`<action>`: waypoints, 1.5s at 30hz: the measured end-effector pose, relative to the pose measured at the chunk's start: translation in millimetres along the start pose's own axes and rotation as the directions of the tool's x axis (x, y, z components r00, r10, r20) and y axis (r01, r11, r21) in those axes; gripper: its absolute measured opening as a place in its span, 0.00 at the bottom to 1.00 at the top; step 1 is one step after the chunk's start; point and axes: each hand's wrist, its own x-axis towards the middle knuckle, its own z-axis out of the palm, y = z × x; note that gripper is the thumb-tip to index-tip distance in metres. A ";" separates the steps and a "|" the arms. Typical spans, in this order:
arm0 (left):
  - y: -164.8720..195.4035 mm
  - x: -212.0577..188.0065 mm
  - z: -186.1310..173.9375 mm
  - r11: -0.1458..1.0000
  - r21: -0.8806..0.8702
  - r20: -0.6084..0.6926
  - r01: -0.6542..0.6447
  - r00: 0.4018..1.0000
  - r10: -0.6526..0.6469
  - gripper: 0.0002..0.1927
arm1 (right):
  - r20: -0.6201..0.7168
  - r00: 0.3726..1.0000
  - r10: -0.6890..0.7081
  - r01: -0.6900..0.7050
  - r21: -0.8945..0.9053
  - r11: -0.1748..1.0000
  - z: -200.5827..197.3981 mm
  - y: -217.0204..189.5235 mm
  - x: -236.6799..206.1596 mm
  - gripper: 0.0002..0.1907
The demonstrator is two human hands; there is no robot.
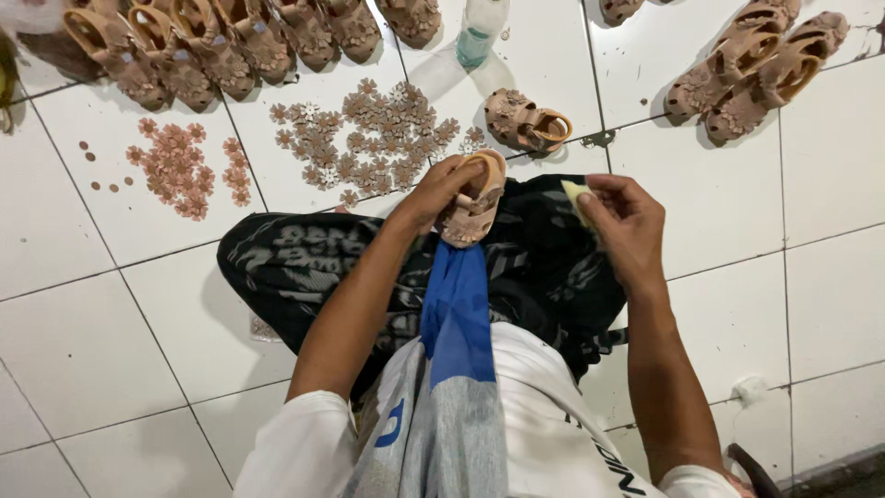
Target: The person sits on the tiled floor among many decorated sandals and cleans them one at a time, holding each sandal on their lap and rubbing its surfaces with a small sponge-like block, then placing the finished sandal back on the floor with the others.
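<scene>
- A blue and grey cloth [456, 369] hangs down the middle of the person's white top, nearest the camera.
- Beyond it lies a black printed fabric [295, 263], spread over the lap and onto the white tiled floor [811, 304].
- The left hand [441, 192] is closed around a small tan plastic child's sandal [472, 205], gripping it from the side and holding it above the black fabric, sole facing up.
- The right hand [625, 219] pinches a small pale yellow piece [575, 195] between thumb and fingers, just beside the sandal but not touching it.
- Past the hands, a single matching tan sandal [527, 122] lies on the tiles.
- To its left sits a heap of tan flower-shaped trims [373, 138], and further left a pinker heap of flower trims [184, 166] with a few small round brown discs [97, 171] beside it.
- A clear plastic bottle [479, 32] stands behind the heap.
- Farthest off, a row of tan sandals [230, 41] lines the top left, and a pair of sandals [756, 69] lies at the top right.
</scene>
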 end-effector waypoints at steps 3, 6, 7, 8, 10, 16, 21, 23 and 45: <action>4.3 -13.7 -17.2 0.988 -0.132 -0.074 -0.080 0.995 0.071 0.24 | 0.073 0.995 -0.070 0.072 -0.029 0.997 28.1 32.6 43.9 0.14; 9.8 -40.9 -41.4 0.940 -0.292 -0.150 -0.175 0.979 0.136 0.24 | 0.140 0.984 -0.112 0.113 0.001 0.994 75.1 59.2 83.8 0.15; 11.1 -49.4 -48.2 0.914 -0.346 -0.173 -0.214 0.971 0.162 0.23 | 0.149 0.982 -0.114 0.114 0.011 0.993 89.9 64.3 94.1 0.14; 12.3 -57.2 -54.2 0.905 -0.362 -0.209 -0.224 0.966 0.155 0.24 | 0.160 0.980 -0.117 0.116 0.021 0.993 105.1 66.8 103.3 0.14; 12.7 -70.5 -61.3 0.886 -0.397 -0.271 -0.241 0.953 0.137 0.24 | 0.167 0.966 -0.196 0.217 -0.113 0.970 120.5 65.8 110.4 0.14; 5.4 -95.8 -67.2 0.781 -0.570 -0.186 -0.256 0.966 0.182 0.28 | 0.040 0.889 -0.457 0.357 -0.684 0.636 90.5 48.4 101.4 0.13; 7.3 -97.8 -55.9 0.852 -0.486 0.021 -0.194 0.972 0.234 0.34 | 0.037 0.905 -0.425 0.383 -0.510 0.771 92.2 55.7 112.5 0.24; 11.7 -98.5 -48.6 0.889 -0.419 -0.025 -0.186 0.981 0.193 0.35 | -0.022 0.999 -0.025 0.020 -0.235 0.972 99.2 55.8 116.5 0.21; 82.9 -77.2 -21.1 0.907 0.259 0.353 -0.331 0.907 0.231 0.27 | 0.588 0.759 -0.280 0.651 -0.668 0.361 -15.3 -71.8 -29.9 0.24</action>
